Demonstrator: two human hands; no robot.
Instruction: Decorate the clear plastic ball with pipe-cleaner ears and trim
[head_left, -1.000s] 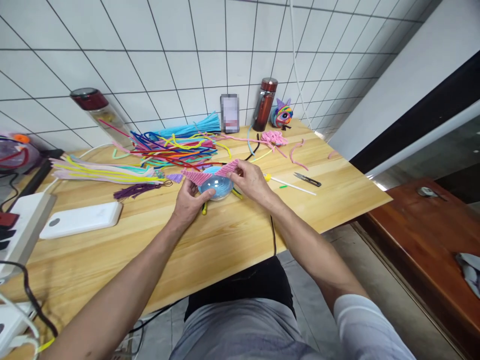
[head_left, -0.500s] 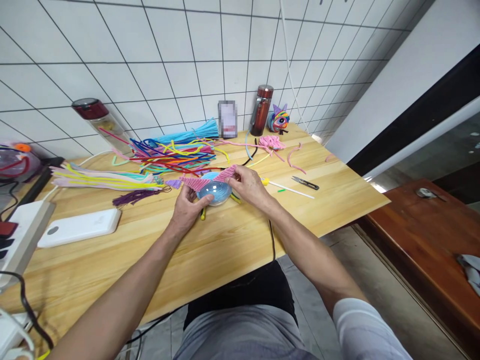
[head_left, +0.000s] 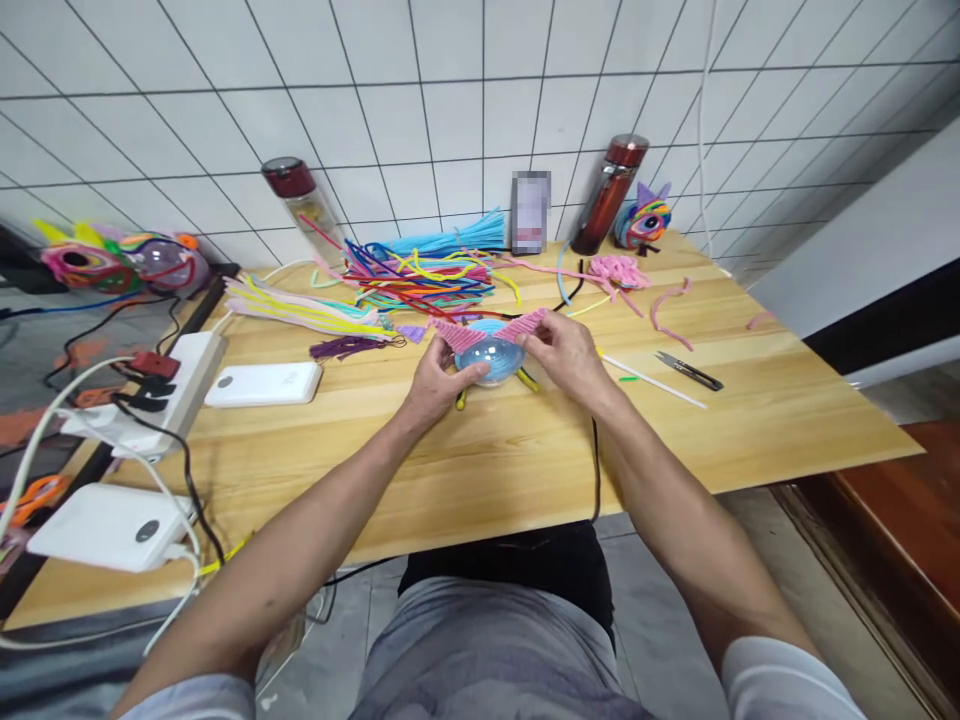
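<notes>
Near the middle of the worktop [head_left: 525, 460], our left hand [head_left: 435, 385] steadies the clear blue dome [head_left: 491, 358] by gripping it, while our right hand [head_left: 566, 350] pinches the pink pipe-cleaner fin [head_left: 525, 324] against its rim.

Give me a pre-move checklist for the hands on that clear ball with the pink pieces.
1. Left hand on the clear ball: ok, thumb and fingers touch it.
2. Right hand on the right pink piece: ok, fingertips pinch it.
3. Left pink piece at the ball's top: ok, whether it is fixed, cannot tell.
4. Snips apart from the hands: ok, to the right.
5. Pipe cleaner pile behind the ball: ok, not under the hands.
6. Black cable near the right wrist: not ok, passes under the forearm.
</notes>
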